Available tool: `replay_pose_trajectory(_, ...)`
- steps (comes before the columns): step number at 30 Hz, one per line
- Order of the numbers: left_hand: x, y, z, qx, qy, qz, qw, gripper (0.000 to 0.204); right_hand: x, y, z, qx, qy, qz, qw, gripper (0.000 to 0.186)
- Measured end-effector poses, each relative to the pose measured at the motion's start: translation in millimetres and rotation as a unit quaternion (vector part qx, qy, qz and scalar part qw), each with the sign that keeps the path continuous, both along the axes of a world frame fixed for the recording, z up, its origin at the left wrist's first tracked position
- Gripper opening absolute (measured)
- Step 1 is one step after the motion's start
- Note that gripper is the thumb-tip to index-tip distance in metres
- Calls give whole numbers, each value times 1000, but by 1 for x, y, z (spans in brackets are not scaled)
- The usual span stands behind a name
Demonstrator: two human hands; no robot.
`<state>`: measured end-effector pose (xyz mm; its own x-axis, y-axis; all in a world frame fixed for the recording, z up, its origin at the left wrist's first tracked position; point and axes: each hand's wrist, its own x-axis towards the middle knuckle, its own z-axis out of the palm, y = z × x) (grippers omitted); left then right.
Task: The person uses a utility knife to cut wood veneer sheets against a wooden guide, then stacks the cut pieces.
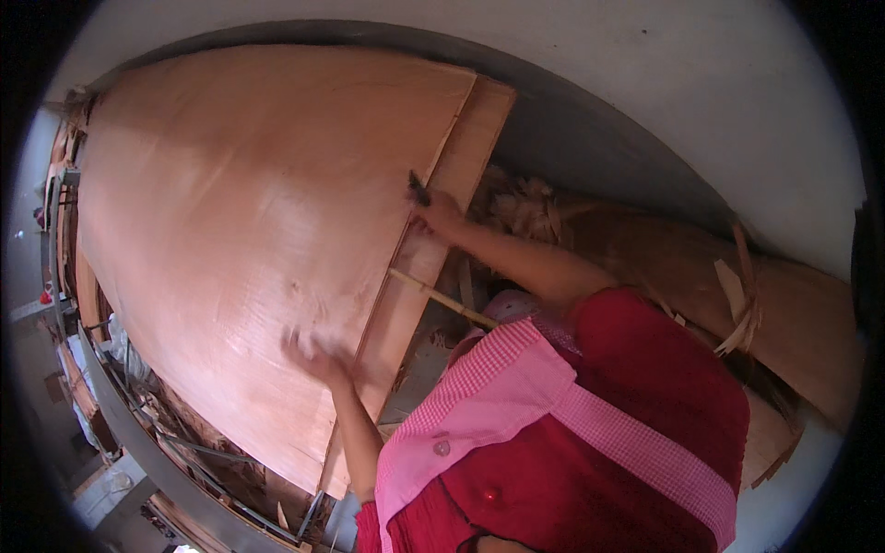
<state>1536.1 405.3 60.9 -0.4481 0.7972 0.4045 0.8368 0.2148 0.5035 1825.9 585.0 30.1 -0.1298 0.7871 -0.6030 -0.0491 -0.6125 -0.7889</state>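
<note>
A broad sheet of reddish wood veneer (240, 166) lies in front of me, with the edge of another sheet (489, 111) sticking out under its right side. My left hand (318, 359) is over the near part of the sheet, fingers apart and blurred by motion, with nothing in them. Close to the sheet's right edge, my right hand (440, 214) is closed around a small dark handheld tool (418, 190); its exact kind cannot be made out. Between my hands, a thin pale stick (442, 300) reaches from my body to the sheet's edge.
Torn veneer scraps (525, 207) lie beyond my right arm, beside a large brown sheet (701, 276). A grey metal rail (138, 433) curves along the left, with more scraps (194, 424) inside it. A pale wall (701, 101) rises behind.
</note>
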Motion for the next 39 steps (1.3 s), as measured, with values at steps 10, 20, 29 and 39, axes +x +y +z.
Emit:
replay_pose_trajectory(10,266,305,-43,-213,162,-398,878,55,157,173,-27,309,-466,110,821,52)
replay_pose_trajectory(20,283,308,-69,-235,179,-388,873,58,158,189,-50,312,-369,52,874,50)
replay_pose_trajectory(29,281,306,-69,-190,194,-377,886,67,158,221,-41,178,-424,85,884,39)
replay_pose_trajectory(39,281,305,-68,-184,173,-376,891,70,154,225,-43,183,-227,-13,956,23)
